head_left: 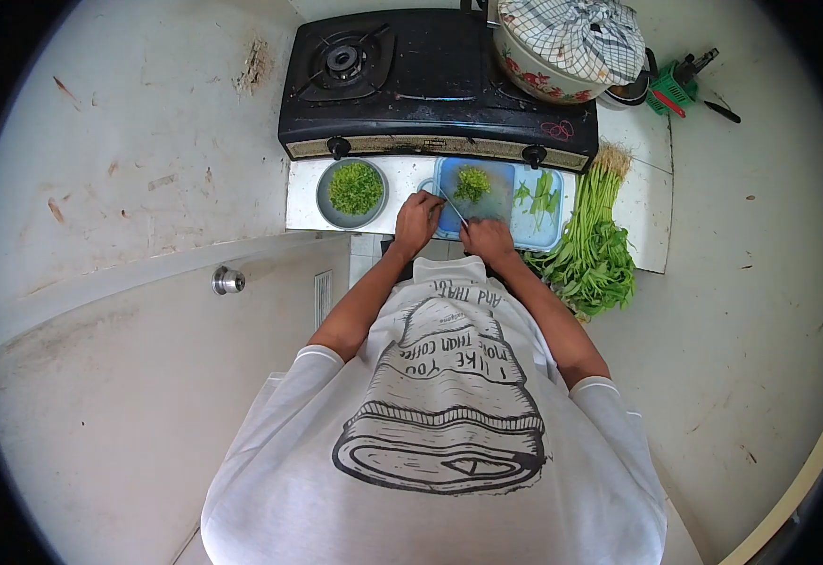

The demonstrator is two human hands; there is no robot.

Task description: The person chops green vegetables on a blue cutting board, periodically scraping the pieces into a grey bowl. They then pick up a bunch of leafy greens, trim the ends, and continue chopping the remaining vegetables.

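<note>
My right hand (489,238) is closed round the handle of a knife (454,208) over the near edge of a blue cutting board (501,176). The blade points away to the left. Beside its tip my left hand (418,222) has its fingers bunched at the board's left edge; what they hold, if anything, is hidden. A small heap of chopped greens (472,184) lies on the board just beyond the blade. Longer cut green pieces (545,195) lie in a light-blue tray (553,226) at the right.
A grey bowl (321,209) of chopped greens (355,187) stands left. A large bunch of leafy greens (600,245) hangs over the counter edge. Behind are a black gas stove (430,104), a cloth-covered flowered pot (534,80) and a green basket (672,91) of utensils.
</note>
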